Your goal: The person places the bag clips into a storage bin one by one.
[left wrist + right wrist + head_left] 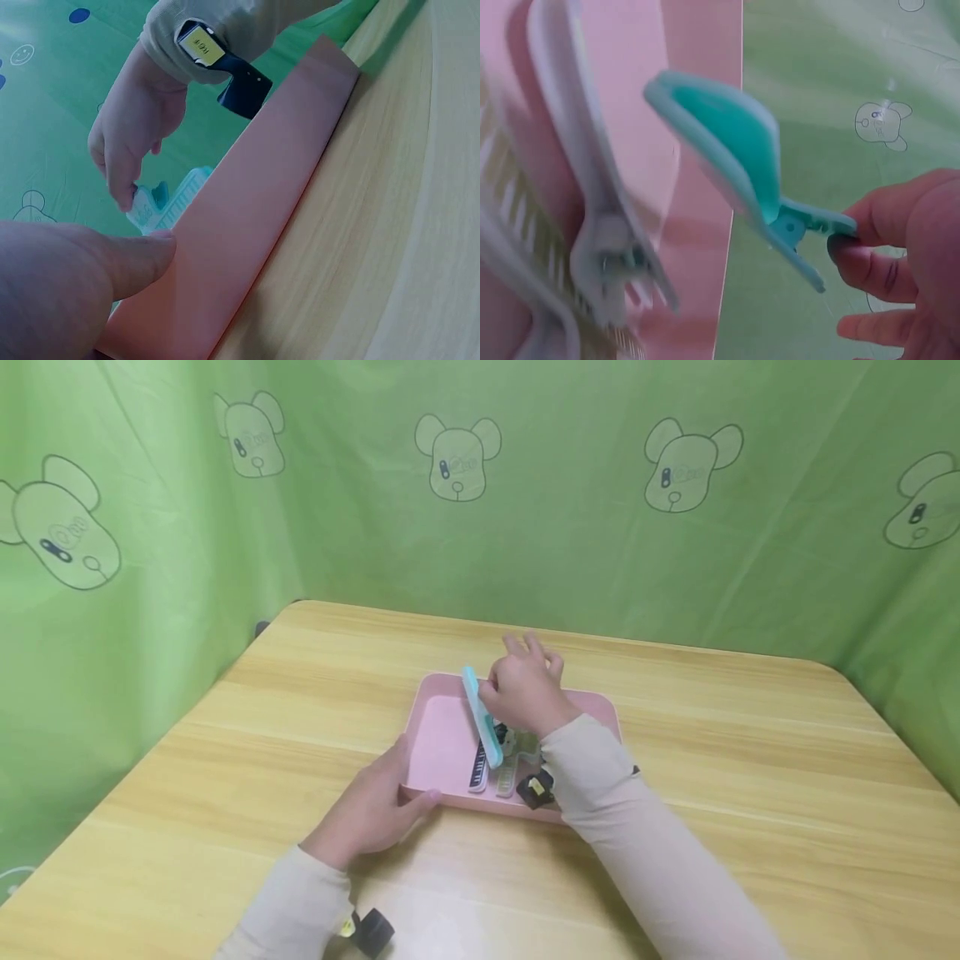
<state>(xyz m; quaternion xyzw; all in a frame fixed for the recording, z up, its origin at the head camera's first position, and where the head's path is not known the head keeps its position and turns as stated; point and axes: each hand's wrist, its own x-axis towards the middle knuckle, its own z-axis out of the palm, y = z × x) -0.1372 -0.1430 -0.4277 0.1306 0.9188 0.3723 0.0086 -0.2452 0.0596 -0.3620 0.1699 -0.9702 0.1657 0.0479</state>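
My right hand (525,689) pinches a teal bag clip (480,714) by one handle, thumb against fingertip, over a pink tray (438,743). In the right wrist view, the clip (769,161) hangs tilted above the tray. My left hand (371,802) grips the tray at its near left corner. Its thumb (139,262) lies on the rim in the left wrist view; the other fingers are mostly hidden. Inside the tray lie a black-and-white clip (477,770) and a pale toothed clip (507,775). More clips beside them are partly covered by my right arm.
The tray stands on a wood-grain table (720,827). Green curtains (570,552) printed with bear heads hang around the table's back and sides. Each wrist wears a small black camera mount (372,933).
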